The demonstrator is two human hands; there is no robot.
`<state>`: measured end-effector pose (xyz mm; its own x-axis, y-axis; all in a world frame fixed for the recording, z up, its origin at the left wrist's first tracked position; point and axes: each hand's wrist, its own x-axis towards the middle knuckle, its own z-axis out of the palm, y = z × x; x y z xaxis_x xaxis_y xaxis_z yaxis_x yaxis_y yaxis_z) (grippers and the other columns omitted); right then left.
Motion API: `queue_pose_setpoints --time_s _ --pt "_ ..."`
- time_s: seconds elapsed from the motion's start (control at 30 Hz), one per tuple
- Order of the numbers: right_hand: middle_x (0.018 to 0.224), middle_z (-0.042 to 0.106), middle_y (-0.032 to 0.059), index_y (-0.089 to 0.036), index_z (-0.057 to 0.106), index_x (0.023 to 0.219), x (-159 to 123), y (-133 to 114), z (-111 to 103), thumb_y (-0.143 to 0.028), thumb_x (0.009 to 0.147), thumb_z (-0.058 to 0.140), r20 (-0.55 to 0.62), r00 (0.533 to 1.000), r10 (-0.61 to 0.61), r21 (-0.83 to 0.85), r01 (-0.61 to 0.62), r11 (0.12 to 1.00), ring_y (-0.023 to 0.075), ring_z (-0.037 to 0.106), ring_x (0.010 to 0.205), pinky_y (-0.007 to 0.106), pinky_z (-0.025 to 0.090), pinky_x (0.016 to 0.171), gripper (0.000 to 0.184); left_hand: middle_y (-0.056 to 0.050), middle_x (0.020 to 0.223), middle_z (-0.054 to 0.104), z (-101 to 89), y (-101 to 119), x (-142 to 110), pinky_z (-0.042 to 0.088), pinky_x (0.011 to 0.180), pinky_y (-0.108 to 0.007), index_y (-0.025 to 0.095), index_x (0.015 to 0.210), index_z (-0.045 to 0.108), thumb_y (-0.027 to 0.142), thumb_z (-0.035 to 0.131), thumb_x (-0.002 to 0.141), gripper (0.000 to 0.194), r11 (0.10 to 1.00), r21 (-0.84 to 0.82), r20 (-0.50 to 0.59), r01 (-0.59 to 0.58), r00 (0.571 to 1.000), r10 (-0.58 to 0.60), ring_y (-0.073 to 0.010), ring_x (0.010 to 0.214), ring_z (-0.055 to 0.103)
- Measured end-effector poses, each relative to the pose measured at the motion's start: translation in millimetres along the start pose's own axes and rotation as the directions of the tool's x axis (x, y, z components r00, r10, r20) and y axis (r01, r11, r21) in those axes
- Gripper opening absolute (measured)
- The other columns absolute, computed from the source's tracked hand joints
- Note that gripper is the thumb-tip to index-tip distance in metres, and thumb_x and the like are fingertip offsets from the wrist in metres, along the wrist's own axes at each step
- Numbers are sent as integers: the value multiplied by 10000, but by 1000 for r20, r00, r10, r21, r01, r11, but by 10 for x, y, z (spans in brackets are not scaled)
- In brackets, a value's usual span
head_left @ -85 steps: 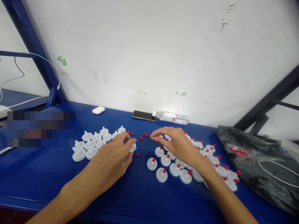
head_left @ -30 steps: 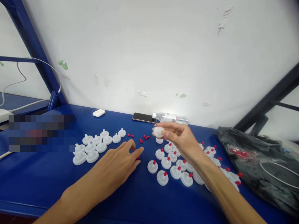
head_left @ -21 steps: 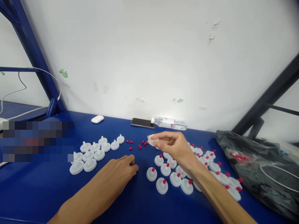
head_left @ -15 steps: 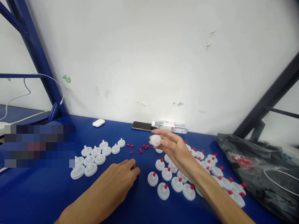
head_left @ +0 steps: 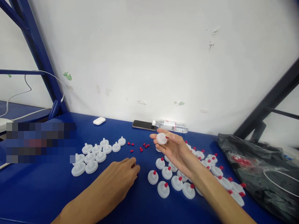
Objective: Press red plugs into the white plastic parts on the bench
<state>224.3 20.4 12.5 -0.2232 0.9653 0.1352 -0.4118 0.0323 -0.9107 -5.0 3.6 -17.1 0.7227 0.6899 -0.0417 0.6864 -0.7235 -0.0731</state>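
Disc (head_left: 161,138) sits in the right hand (head_left: 178,151), apart from the left hand (head_left: 122,174).

Left hand (head_left: 123,172) bare, right hand (head_left: 178,151) also bare, fingers (head_left: 160,148) slim; behind the wrists (head_left: 196,170), left forearm (head_left: 87,202) uncovered, right forearm (head_left: 217,191) uncovered too

Right hand (head_left: 176,149) holding white disc (head_left: 161,138); left hand (head_left: 126,171) low.
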Motion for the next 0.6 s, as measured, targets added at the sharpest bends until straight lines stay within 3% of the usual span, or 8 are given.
queue_pose_setpoints --time_s 0.17,0.3,0.47,0.6 --pt "1062 762 85 -199 728 1041 15 38 0 -454 920 703 5 999 -33 -74 33 997 239 758 1003 396 595 975 283 -81 1081 704 -9 -1 14 556 713 -361 192 1072 700 29 439 988 319 1000 -7 11 13 1000 -13 -273 962 718" --pt "1006 768 51 -202 779 965 19 49 9 -386 850 797 -19 995 -95 -101 92 991 219 772 963 352 615 946 218 -82 1088 696 -14 4 18 541 679 -358 193 1090 692 42 434 995 314 999 -22 15 26 1000 -26 -280 954 719" --pt "956 775 44 -199 776 915 22 24 4 -452 818 825 -108 986 -127 -169 108 980 197 784 870 294 632 852 275 -80 1100 690 -22 8 7 543 715 -381 199 1097 684 67 434 1007 296 999 -40 21 24 1000 -23 -286 978 710" --pt "1003 785 60 -213 686 874 25 4 -20 -531 913 710 -103 988 -114 -275 82 958 212 781 929 299 617 840 321 -71 1084 691 -77 33 -33 542 770 -397 209 1087 669 96 413 1026 286 998 -61 17 26 1000 -25 -279 1008 698"
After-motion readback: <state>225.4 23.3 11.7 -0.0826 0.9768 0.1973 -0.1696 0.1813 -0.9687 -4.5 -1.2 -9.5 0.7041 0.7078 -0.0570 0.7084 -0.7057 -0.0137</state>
